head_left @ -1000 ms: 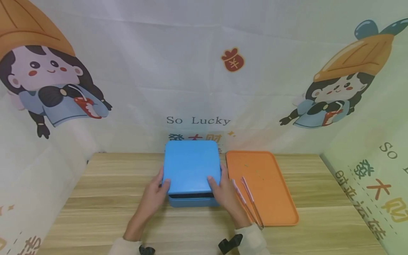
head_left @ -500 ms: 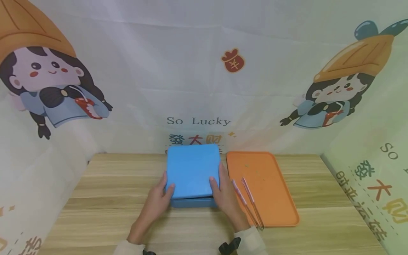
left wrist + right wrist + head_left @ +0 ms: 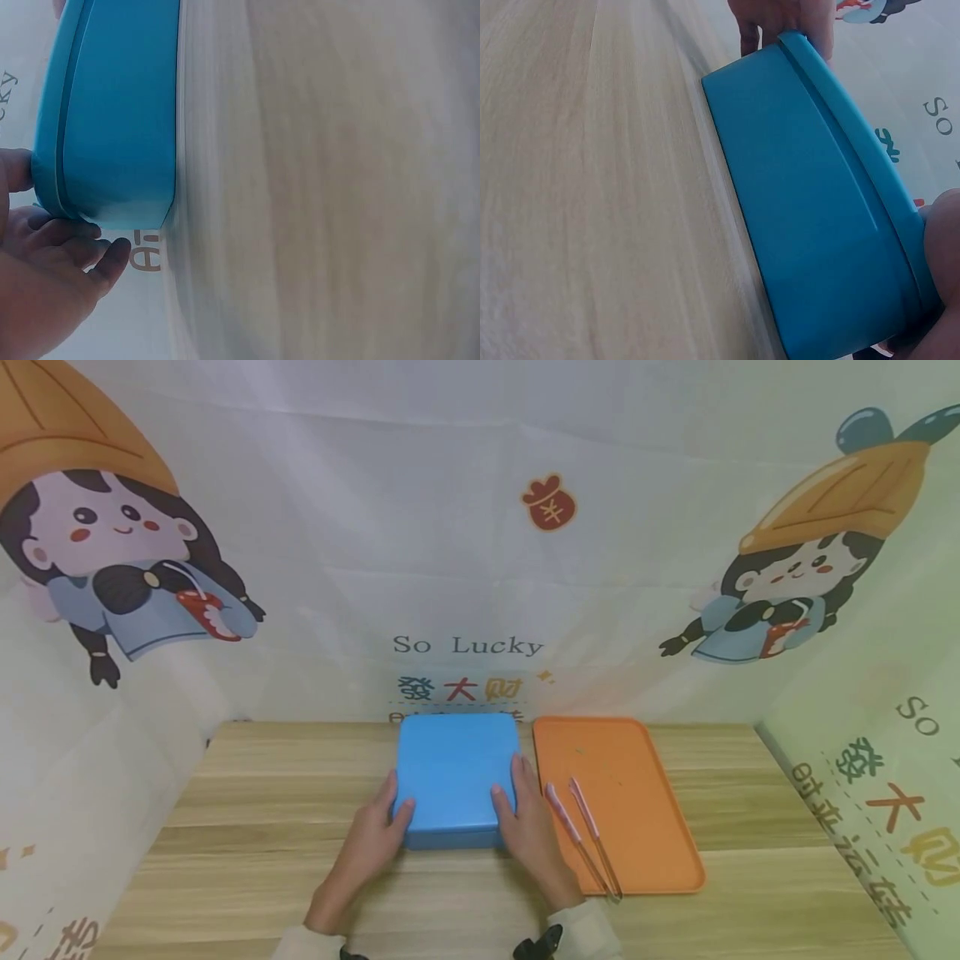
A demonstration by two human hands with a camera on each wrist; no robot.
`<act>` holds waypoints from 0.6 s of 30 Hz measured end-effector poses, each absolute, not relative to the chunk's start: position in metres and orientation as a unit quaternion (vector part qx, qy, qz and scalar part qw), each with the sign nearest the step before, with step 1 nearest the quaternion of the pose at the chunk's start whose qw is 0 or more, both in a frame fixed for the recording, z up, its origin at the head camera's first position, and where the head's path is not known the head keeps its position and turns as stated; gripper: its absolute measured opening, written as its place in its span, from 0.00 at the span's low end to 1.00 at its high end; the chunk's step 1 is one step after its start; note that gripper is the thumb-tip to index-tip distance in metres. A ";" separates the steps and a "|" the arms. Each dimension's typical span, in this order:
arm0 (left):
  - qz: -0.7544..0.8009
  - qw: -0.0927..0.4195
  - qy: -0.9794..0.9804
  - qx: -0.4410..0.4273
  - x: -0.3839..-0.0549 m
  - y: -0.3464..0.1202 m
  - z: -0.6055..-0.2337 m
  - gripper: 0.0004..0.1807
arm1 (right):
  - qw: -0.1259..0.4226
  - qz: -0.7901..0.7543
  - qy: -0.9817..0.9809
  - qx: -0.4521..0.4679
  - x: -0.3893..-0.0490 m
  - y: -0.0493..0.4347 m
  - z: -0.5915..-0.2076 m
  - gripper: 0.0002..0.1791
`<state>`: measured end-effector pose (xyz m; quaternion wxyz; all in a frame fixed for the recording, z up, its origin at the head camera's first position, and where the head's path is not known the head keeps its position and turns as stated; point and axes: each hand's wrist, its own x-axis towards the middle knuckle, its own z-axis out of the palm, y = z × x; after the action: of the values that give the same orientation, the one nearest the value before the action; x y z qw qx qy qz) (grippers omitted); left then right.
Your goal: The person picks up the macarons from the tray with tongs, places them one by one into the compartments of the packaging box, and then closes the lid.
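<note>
A blue lid lies flat over a matching blue box standing on the wooden table. My left hand holds the lid's left side, thumb on the top edge and fingers along the side. On the opposite side, my right hand grips the lid the same way. In the left wrist view, the lid's rim sits along the top of the box wall. The right wrist view shows the rim level over the box's front. The closed lid hides the inside.
To the right lies an orange tray with small green bits on it. Metal tongs with pinkish tips rest across its left part. A printed cloth hangs behind the wooden table.
Both hands have brought the lid down and toward the person. The dark gap at the front between lid and box has narrowed and is no longer visible.
</note>
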<state>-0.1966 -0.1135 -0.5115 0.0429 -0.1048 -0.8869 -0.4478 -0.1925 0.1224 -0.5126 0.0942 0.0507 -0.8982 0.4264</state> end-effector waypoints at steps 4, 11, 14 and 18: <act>-0.442 0.033 -0.890 -0.104 -0.196 -0.112 -0.511 0.34 | 0.091 0.428 -0.898 0.037 -0.193 0.122 -0.515 0.35; -0.435 0.013 -0.895 -0.098 -0.196 -0.111 -0.510 0.34 | 0.093 0.432 -0.897 0.028 -0.193 0.122 -0.514 0.33; -0.436 0.002 -0.895 -0.098 -0.197 -0.111 -0.508 0.34 | 0.095 0.429 -0.898 0.026 -0.194 0.122 -0.514 0.33; -0.435 -0.013 -0.895 -0.098 -0.198 -0.112 -0.508 0.35 | 0.097 0.422 -0.901 0.024 -0.194 0.122 -0.513 0.32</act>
<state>-0.1978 -0.1118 -0.5076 -0.0129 -0.0982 -0.8951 -0.4347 -0.1936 0.1217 -0.5134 0.0969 0.0243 -0.9009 0.4223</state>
